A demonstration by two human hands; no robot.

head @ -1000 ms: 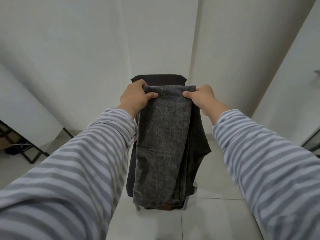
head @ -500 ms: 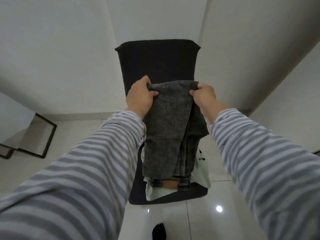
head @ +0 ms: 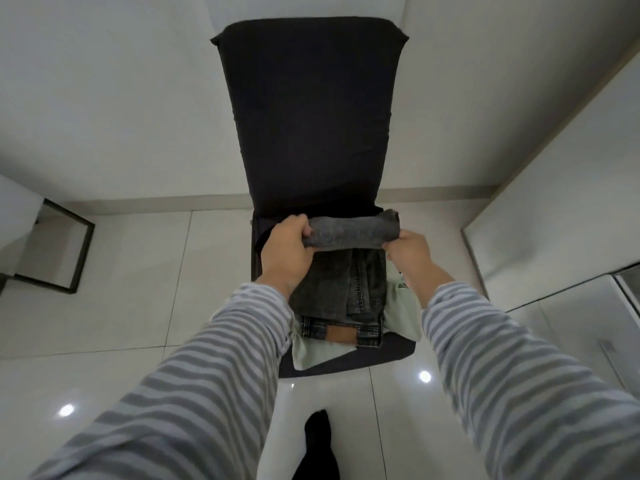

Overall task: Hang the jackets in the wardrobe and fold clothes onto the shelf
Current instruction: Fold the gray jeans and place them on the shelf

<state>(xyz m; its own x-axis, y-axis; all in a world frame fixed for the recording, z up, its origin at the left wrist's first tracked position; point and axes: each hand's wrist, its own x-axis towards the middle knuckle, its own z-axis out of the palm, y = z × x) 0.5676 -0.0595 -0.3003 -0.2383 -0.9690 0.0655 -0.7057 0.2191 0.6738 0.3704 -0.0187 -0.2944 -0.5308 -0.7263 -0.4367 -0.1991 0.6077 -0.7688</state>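
Gripping the folded jeans (head: 346, 271) at both ends, left hand (head: 285, 252) and right hand (head: 410, 256).

A dark chair in a pale tiled room.
The chair (head: 308, 109) stood against white walls (head: 104, 81); glossy floor tiles (head: 114, 306) showed light spots, a black frame (head: 65, 258) far left.

The jeans (head: 341, 282) are charcoal grey with a mottled, washed look and a tan patch (head: 341, 333) at the waistband. Under them lies a pale mint green garment (head: 403, 315). The chair (head: 308, 116) is black. Both sleeves (head: 194, 382) carry grey and white stripes. The floor tiles (head: 114, 289) are glossy white.
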